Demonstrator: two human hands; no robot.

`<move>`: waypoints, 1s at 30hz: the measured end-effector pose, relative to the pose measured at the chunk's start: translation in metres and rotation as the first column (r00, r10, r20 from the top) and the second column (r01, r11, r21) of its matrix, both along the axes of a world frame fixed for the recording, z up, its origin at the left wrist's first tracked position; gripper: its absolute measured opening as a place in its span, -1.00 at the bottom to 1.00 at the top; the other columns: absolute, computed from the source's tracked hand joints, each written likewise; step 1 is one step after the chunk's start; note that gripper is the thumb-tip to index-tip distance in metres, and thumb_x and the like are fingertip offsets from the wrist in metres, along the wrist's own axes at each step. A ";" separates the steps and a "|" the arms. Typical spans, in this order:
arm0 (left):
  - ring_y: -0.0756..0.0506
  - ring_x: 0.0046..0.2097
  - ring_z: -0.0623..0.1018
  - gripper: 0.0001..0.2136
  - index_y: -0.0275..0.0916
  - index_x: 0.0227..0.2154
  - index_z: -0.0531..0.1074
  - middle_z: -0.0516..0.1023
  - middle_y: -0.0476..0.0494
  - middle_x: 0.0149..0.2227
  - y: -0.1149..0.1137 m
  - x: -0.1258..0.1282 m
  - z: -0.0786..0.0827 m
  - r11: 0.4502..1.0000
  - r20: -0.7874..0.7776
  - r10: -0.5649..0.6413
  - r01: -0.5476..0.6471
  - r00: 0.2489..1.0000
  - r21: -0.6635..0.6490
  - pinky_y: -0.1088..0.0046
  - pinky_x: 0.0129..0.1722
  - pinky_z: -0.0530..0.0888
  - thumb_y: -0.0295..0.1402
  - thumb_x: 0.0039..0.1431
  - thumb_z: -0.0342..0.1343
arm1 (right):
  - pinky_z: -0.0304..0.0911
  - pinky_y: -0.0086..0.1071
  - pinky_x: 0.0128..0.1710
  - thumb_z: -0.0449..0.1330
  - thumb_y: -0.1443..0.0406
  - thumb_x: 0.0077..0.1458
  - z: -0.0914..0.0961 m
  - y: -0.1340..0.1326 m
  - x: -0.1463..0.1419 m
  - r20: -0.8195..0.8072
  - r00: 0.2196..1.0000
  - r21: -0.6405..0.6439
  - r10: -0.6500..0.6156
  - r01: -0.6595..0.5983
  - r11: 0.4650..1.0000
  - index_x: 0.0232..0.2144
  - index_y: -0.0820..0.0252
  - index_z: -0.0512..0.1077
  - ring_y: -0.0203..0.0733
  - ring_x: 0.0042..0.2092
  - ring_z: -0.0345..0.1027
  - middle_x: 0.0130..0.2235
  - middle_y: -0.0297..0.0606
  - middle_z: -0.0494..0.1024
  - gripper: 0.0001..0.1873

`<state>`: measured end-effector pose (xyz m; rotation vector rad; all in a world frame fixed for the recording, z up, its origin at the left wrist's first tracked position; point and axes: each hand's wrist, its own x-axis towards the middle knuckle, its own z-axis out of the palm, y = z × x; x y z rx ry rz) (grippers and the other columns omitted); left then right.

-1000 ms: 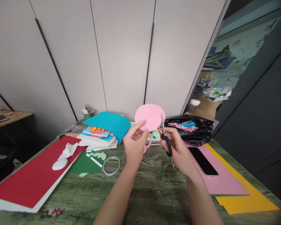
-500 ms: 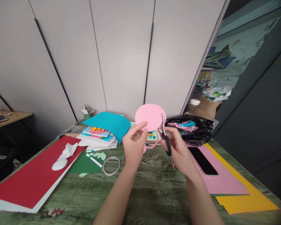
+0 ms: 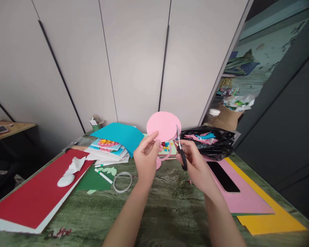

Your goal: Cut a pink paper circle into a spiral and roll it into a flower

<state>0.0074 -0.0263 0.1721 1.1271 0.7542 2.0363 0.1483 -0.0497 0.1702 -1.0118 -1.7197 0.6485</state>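
Observation:
Between the thumb and fingers of my left hand a round piece of pink paper is pinched, raised above the table. My right hand grips the black handles of a pair of scissors. Their blades point up and lie at the paper's right edge. A narrow curled strip of pink paper hangs below the round piece, with a wider rounded end near my left wrist. Behind the strip, small red, yellow and blue pieces are partly hidden.
Left on the green table are red paper, a tape roll, a marker and blue paper. To the right are a black plastic bag with scraps, a phone, pink paper and yellow paper.
Both hands have shifted slightly left, and the pink round has risen a little with them. The hanging strip has moved left, showing more of the coloured pieces behind it.

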 end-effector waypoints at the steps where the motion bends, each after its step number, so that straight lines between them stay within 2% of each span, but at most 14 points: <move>1: -0.01 -0.20 0.51 -0.76 -0.16 -0.21 0.53 0.54 -0.13 -0.16 0.000 0.000 0.000 1.000 0.006 -0.006 0.006 1.000 -0.003 0.50 -0.23 0.48 -0.39 -0.01 0.20 | 0.19 -0.38 -0.30 0.00 0.33 0.14 0.000 0.000 0.000 -0.003 1.000 0.002 0.005 -0.005 1.000 -0.02 0.01 0.17 -0.25 -0.34 0.23 -0.43 -0.39 0.28 -0.67; 5: 0.03 -0.29 0.50 -0.68 -0.15 -0.13 0.48 0.53 -0.12 -0.20 0.001 0.000 -0.001 0.999 0.027 -0.035 0.035 0.999 0.001 0.53 -0.27 0.47 -0.39 -0.02 0.20 | 0.20 -0.36 -0.29 0.03 0.29 0.14 0.001 0.000 -0.001 0.012 1.000 0.004 -0.005 0.005 1.000 -0.03 0.01 0.18 -0.27 -0.42 0.17 -0.46 -0.41 0.24 -0.68; 11: 0.07 -0.39 0.46 -0.62 -0.16 -0.07 0.44 0.50 -0.15 -0.16 0.002 -0.001 -0.002 1.000 0.050 -0.016 0.017 0.999 -0.013 0.54 -0.35 0.46 -0.37 -0.03 0.21 | 0.16 -0.39 -0.39 0.05 0.23 0.14 0.003 -0.002 -0.002 0.040 0.999 -0.042 0.010 -0.008 0.999 -0.05 0.03 0.18 -0.24 -0.38 0.20 -0.39 -0.35 0.30 -0.70; 16: 0.07 -0.36 0.45 -0.63 -0.18 -0.08 0.45 0.49 -0.17 -0.15 0.004 -0.002 -0.004 0.999 0.021 -0.030 0.030 0.999 -0.017 0.53 -0.32 0.45 -0.39 -0.02 0.20 | 0.11 -0.42 -0.43 0.07 0.20 0.13 0.004 -0.004 -0.002 0.044 0.999 -0.052 0.002 0.000 0.999 -0.06 0.03 0.17 -0.27 -0.40 0.15 -0.39 -0.37 0.28 -0.69; 20: 0.07 -0.38 0.43 -0.65 -0.18 -0.10 0.46 0.50 -0.14 -0.23 0.004 -0.002 -0.005 0.997 -0.013 -0.072 0.072 0.997 -0.025 0.54 -0.35 0.43 -0.41 -0.01 0.19 | 0.14 -0.42 -0.37 0.04 0.21 0.15 0.006 -0.005 -0.001 0.025 1.000 -0.046 -0.001 0.002 0.999 -0.06 0.03 0.17 -0.29 -0.39 0.16 -0.38 -0.38 0.31 -0.71; 24: 0.06 -0.37 0.44 -0.67 -0.21 -0.12 0.48 0.50 -0.17 -0.20 0.001 -0.001 -0.002 0.996 -0.014 -0.082 0.082 0.997 -0.025 0.52 -0.33 0.45 -0.42 -0.02 0.18 | 0.15 -0.42 -0.34 0.05 0.22 0.15 0.006 -0.005 -0.001 0.015 1.000 -0.022 -0.019 0.019 1.000 -0.07 0.04 0.17 -0.28 -0.34 0.20 -0.34 -0.35 0.34 -0.71; 30: 0.06 -0.36 0.46 -0.69 -0.20 -0.15 0.50 0.52 -0.14 -0.23 0.000 -0.001 0.000 0.999 -0.025 -0.042 0.042 0.999 -0.005 0.52 -0.31 0.46 -0.42 -0.03 0.19 | 0.16 -0.42 -0.38 0.04 0.23 0.15 0.003 -0.004 -0.001 -0.010 1.000 -0.021 -0.018 0.018 1.000 -0.05 0.04 0.18 -0.26 -0.36 0.22 -0.42 -0.37 0.31 -0.70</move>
